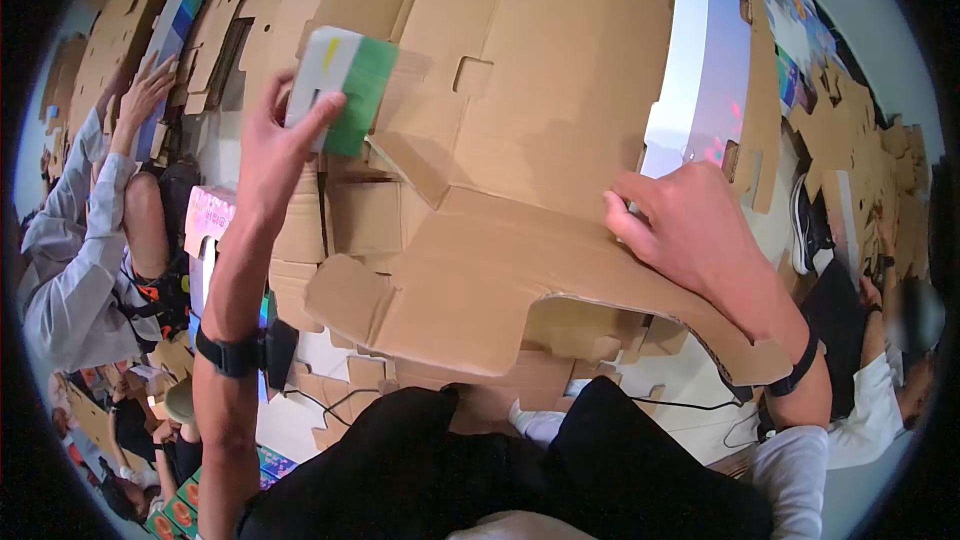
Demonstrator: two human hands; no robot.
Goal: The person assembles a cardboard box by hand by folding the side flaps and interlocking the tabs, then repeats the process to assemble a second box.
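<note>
My left hand (277, 145) is raised on the left, thumb and fingers closed around a flat, rectangular white-and-green piece (365, 95) with a yellow mark. The piece hangs over the edge of a large brown cardboard sheet (560, 50), which lies unfolded in front of me. My right hand (690, 225) is curled on the right, its thumb and forefinger close together over the sheet; whatever they pinch is hidden. Toward my lap, a cut-out cardboard flap (460, 280) bends along a crease and passes under my right wrist.
Further flattened cardboard (225, 10) lies at the left, and a white-and-purple printed panel (715, 50) runs along the right. A person in a light sleeve (70, 280) sits at the left, a hand on cardboard. Another person's dark-clad leg (835, 320) is at the right. Black cable (690, 403) crosses the floor.
</note>
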